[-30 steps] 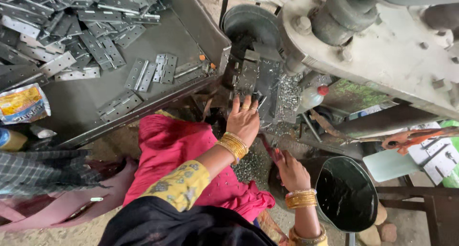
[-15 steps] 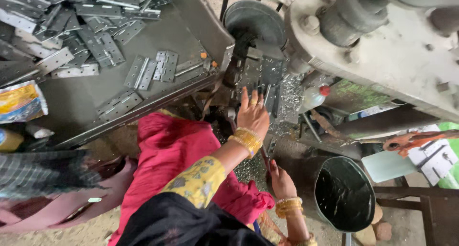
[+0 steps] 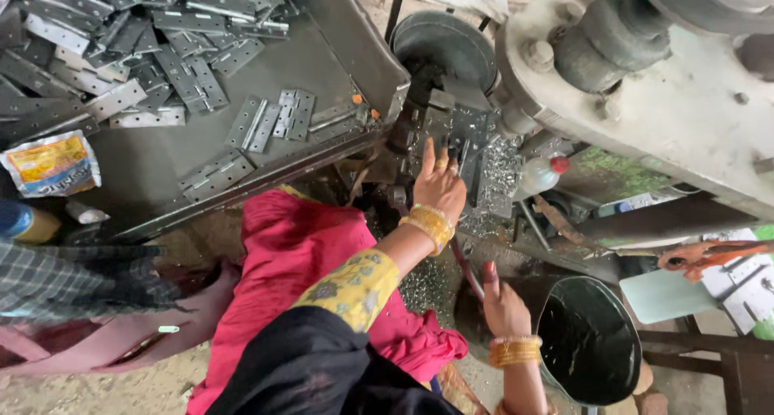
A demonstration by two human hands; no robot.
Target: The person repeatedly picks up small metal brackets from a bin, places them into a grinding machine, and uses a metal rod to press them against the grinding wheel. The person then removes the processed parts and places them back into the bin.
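One yellow-orange packet (image 3: 50,163) lies at the left edge of the grey surface (image 3: 161,169), beside a blue bottle (image 3: 18,222); hinges (image 3: 270,118) piled above, too many to count. Left hand (image 3: 439,188) spread open, flat on press die (image 3: 463,137). Right hand (image 3: 504,306) closed round red-tipped lever (image 3: 472,271) beside black bucket (image 3: 588,338).
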